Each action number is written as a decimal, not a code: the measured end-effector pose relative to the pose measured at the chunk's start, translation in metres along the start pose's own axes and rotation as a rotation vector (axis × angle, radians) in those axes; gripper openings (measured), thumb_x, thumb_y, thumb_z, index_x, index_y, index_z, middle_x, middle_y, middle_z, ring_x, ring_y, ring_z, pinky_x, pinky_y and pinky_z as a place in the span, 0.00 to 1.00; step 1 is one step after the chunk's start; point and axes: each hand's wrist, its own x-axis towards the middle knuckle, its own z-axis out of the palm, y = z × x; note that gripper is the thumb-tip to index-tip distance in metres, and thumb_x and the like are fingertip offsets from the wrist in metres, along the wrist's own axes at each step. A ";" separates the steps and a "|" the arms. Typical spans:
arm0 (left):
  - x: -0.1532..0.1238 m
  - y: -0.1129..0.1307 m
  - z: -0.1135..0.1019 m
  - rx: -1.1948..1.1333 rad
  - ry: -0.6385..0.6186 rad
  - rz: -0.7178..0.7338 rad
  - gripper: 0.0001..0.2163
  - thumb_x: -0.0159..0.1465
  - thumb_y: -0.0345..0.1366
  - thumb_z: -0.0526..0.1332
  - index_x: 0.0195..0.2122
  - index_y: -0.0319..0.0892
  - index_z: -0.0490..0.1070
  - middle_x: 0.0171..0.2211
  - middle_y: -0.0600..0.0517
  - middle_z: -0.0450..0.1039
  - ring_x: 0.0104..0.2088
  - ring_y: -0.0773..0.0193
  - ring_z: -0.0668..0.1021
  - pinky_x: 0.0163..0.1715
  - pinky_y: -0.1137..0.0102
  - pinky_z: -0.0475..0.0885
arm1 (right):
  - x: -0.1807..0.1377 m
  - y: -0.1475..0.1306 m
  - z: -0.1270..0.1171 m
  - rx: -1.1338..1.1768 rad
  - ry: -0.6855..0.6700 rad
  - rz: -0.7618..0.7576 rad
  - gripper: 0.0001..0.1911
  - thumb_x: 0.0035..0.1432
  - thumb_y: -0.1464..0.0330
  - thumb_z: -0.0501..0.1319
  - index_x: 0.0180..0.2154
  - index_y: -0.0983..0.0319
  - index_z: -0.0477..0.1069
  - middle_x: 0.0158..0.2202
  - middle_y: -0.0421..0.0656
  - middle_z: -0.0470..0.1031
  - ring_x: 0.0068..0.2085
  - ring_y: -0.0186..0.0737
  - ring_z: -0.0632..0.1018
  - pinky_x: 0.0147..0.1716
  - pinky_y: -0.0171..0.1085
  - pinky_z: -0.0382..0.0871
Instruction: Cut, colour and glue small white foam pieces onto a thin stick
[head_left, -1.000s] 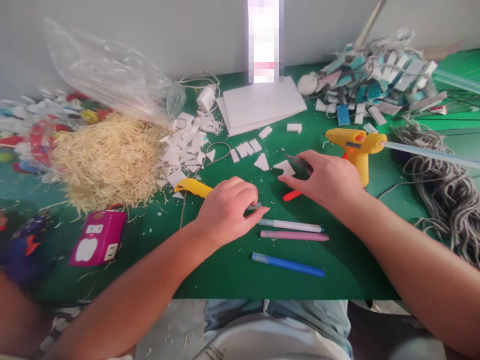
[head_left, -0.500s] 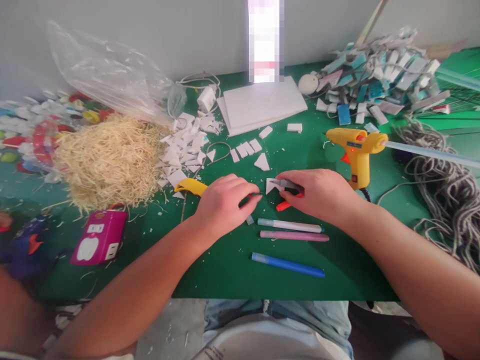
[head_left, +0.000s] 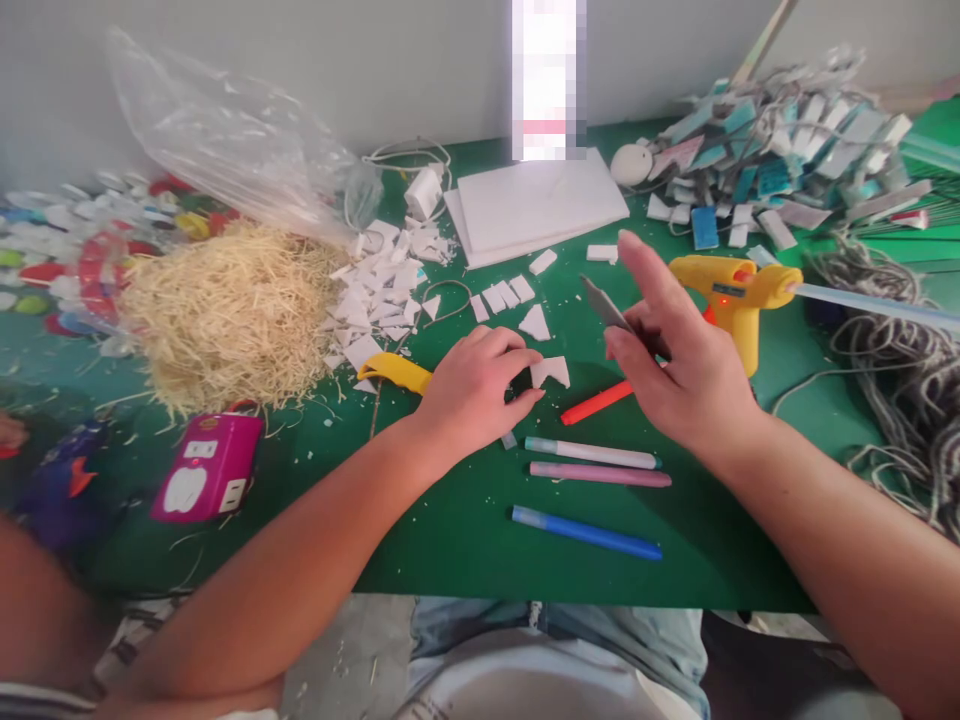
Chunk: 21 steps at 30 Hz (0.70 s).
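Note:
My right hand is raised over the table, closed round a slim grey pointed tool, its tip aimed up and left; its exact kind is unclear. Below my left hand's fingertips is a small notched white foam piece. My left hand rests on the table with thumb and forefinger apart, the forefinger at the foam's left edge. Partly under that hand lies a yellow curved handle. A red marker lies by my right hand; white, pink and blue markers lie nearer.
Cut foam bits and foam sheets lie behind. A yellow glue gun and grey yarn are right. Straw, a purple power block and a plastic bag are left. Another person's hand shows far left.
My right hand has lifted the grey tool up and right, away from the notched foam piece. My left hand has moved slightly right and its forefinger now meets the foam.

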 end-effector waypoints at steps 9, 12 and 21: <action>-0.005 -0.010 -0.005 -0.072 -0.022 -0.126 0.10 0.63 0.36 0.69 0.45 0.41 0.77 0.42 0.48 0.76 0.43 0.56 0.77 0.44 0.62 0.76 | 0.003 -0.004 0.001 0.580 -0.016 0.264 0.11 0.60 0.66 0.65 0.46 0.56 0.77 0.35 0.40 0.82 0.30 0.37 0.82 0.33 0.38 0.79; -0.005 -0.012 -0.005 -0.097 -0.025 -0.138 0.11 0.63 0.37 0.69 0.45 0.41 0.77 0.42 0.48 0.76 0.44 0.57 0.78 0.44 0.63 0.76 | 0.007 -0.004 0.002 0.559 -0.024 0.362 0.11 0.54 0.61 0.72 0.36 0.57 0.74 0.26 0.36 0.76 0.27 0.35 0.78 0.30 0.36 0.77; -0.006 -0.011 -0.005 -0.113 -0.023 -0.147 0.10 0.64 0.37 0.68 0.45 0.42 0.77 0.43 0.48 0.76 0.45 0.56 0.78 0.45 0.62 0.76 | 0.000 -0.006 0.003 0.159 -0.277 0.341 0.11 0.60 0.60 0.66 0.40 0.59 0.76 0.25 0.37 0.73 0.23 0.32 0.69 0.23 0.33 0.65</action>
